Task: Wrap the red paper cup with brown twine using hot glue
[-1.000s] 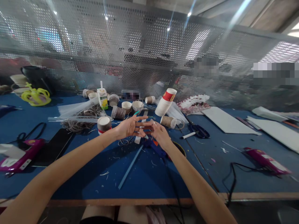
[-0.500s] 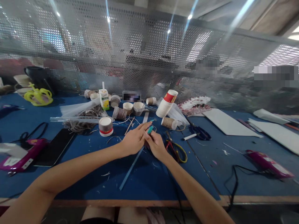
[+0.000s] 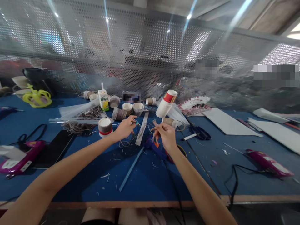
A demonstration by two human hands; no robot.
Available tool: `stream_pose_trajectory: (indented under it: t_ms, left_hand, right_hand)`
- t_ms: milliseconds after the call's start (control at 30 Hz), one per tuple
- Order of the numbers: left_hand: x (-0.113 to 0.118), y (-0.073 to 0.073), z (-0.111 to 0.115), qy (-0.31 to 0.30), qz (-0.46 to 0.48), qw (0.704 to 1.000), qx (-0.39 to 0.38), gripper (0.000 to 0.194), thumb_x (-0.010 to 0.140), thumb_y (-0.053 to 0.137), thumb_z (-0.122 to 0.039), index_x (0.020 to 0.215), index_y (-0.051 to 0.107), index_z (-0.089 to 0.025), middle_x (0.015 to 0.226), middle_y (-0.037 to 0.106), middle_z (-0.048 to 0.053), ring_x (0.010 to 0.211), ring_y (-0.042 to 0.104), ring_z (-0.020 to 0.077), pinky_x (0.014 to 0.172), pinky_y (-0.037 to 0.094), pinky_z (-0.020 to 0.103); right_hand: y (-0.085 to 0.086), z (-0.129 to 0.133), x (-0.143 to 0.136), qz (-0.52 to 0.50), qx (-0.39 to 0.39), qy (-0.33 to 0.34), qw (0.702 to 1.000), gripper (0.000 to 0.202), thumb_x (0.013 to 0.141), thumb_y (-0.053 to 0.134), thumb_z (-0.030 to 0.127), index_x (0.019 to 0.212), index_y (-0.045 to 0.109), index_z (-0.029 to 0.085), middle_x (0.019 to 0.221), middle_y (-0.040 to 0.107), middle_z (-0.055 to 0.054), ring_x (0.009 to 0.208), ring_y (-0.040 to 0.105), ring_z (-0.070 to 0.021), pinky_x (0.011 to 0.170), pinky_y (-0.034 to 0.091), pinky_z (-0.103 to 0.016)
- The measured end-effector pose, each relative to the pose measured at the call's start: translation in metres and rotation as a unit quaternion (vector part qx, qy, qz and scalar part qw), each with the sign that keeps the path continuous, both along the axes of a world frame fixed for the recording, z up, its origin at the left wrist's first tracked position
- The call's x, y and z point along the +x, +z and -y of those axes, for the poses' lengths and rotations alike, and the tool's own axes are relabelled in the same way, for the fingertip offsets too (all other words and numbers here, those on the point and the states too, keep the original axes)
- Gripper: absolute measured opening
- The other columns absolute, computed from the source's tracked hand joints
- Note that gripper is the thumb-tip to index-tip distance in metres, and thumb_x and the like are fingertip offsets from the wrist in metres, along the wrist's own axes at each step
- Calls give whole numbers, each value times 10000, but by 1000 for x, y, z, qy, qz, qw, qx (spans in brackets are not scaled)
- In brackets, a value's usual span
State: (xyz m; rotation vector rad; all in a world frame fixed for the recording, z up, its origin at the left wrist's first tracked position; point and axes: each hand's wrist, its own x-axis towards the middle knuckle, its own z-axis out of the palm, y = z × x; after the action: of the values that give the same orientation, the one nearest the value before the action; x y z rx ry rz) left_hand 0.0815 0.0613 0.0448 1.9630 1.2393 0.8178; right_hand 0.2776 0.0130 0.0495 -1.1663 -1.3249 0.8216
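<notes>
My left hand (image 3: 126,127) is closed in a pinch right of the grey-wrapped cup with a red band (image 3: 105,127), with a small teal piece at its fingertips. My right hand (image 3: 166,136) has thumb and fingers drawn together beside a twine-wrapped cup (image 3: 170,122); what it pinches is too small to name. Thin pale cord (image 3: 148,125) runs in the gap between the hands. A whitish strip (image 3: 142,129) lies on the table between them. Below the right hand is a dark blue tool (image 3: 155,147) with an orange part, partly hidden.
Cups, grey yarn (image 3: 81,123) and a drink carton (image 3: 103,100) stand behind the hands. A stack of paper cups (image 3: 166,103) leans behind the right hand. Blue-handled scissors (image 3: 201,132) and a magenta glue gun (image 3: 269,162) lie right; another glue gun (image 3: 25,157) lies left.
My hands were together over the table's middle; now they are apart, the left moved left and the right slightly right. The blue tool and more of the whitish strip now show between them.
</notes>
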Motion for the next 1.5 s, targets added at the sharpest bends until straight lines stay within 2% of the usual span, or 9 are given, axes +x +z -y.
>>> stream_pose_trajectory:
  t_ms: [267, 433, 500, 567, 700, 933, 1133, 1267, 1500]
  left_hand:
    - [-11, 2, -5, -10, -128, 989, 80, 355, 946, 362, -335, 880, 659, -153, 564, 631, 45, 623, 631, 190, 682, 469, 281]
    - [-10, -6, -1, -45, -142, 984, 95, 536, 927, 308, -208, 1434, 278, -38, 959, 705, 193, 819, 672, 249, 752, 477, 354]
    - [-9, -8, 0, -89, -113, 986, 87, 648, 911, 346, -236, 1491, 128, -44, 1287, 564, 275, 1069, 620, 309, 850, 460, 410]
    - [-8, -9, 1, -122, -50, 990, 46, 722, 916, 377, -357, 1512, 74, -85, 1480, 369, 267, 1294, 456, 363, 984, 384, 478]
    - [-4, -5, 2, -187, 82, 974, -94, 708, 929, 119, -591, 1515, 165, -197, 1531, 352, 162, 1402, 336, 315, 1057, 331, 483]
    - [3, 2, 9, -280, 369, 801, -380, 769, 855, 163, -744, 1319, 521, -246, 1532, 374, 94, 1467, 179, 290, 1082, 268, 502]
    - [14, -3, 24, -277, 399, 750, -449, 731, 873, 175, -728, 1009, 670, -209, 1043, 691, 106, 1222, 492, 285, 1017, 327, 461]
    - [24, -2, 37, -254, 461, 698, -486, 670, 893, 216, -695, 748, 632, -190, 702, 633, 41, 877, 607, 219, 848, 425, 362]
    - [29, 5, 46, -253, 493, 649, -521, 708, 917, 133, -658, 710, 614, -181, 887, 691, 86, 979, 603, 241, 901, 406, 385]
  right_hand:
    - [-3, -19, 36, 153, 45, -48, 986, 278, 822, 589, 366, 963, 714, 161, 903, 760, -120, 727, 731, -257, 688, 610, -437]
    - [-6, -26, 43, 256, 93, -38, 962, 437, 852, 562, 255, 1287, 599, 252, 1373, 579, -70, 1338, 457, -305, 1121, 321, -567]
    - [-9, -30, 46, 327, 142, -51, 933, 465, 854, 589, 284, 1318, 567, 301, 1448, 504, -32, 1429, 300, -319, 1139, 245, -607]
    - [-13, -33, 49, 388, 197, -75, 897, 391, 892, 552, 352, 1276, 598, 297, 1423, 532, -52, 1412, 313, -350, 1096, 280, -643]
    - [-16, -34, 49, 401, 249, -103, 876, 370, 969, 390, 405, 1169, 640, 219, 1258, 648, -138, 1220, 522, -345, 991, 409, -595]
    - [-7, -9, 15, 415, 322, -72, 848, 262, 991, 368, 380, 967, 568, 212, 947, 660, -101, 928, 593, -247, 840, 467, -426]
    - [-6, 11, -17, 472, 358, -9, 806, 264, 984, 400, 322, 771, 513, 213, 731, 566, -55, 718, 475, -214, 682, 399, -348]
    - [-10, 13, -26, 486, 378, -9, 788, 305, 980, 365, 234, 700, 485, 219, 688, 536, -58, 692, 415, -215, 641, 340, -341]
    - [-14, 15, -29, 456, 381, -19, 804, 349, 975, 337, 147, 640, 401, 226, 597, 460, -16, 623, 393, -182, 617, 342, -304]
